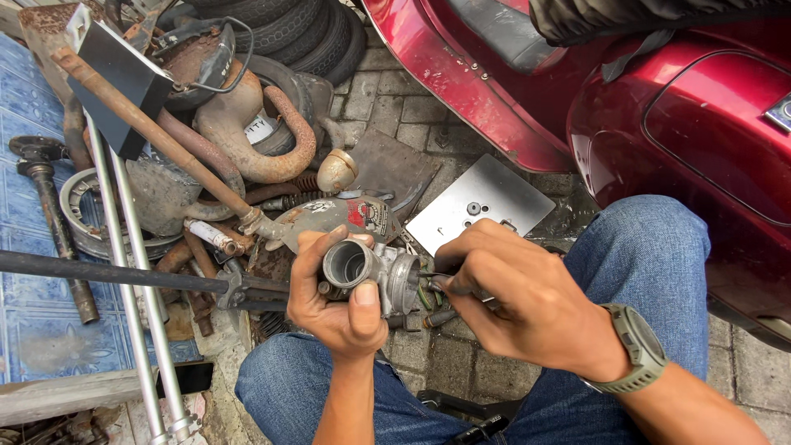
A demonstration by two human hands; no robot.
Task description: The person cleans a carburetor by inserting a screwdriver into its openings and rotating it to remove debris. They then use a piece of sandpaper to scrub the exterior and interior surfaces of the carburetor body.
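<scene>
Carburetor sits between both knees, over the paved floor. Scrap pile lies left and behind it, metal plate just behind, scooter body right, tyres at far edge.

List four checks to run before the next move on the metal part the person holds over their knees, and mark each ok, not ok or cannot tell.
1. Left hand grips the carburetor firmly: ok.
2. Right hand holds the tool against the part: ok.
3. Tool tip seated properly: cannot tell, fingers hide it.
4. Round opening faces the camera, unobstructed: ok.
5. Ground below free of scrap: not ok, rusty pipes lie close.
</scene>
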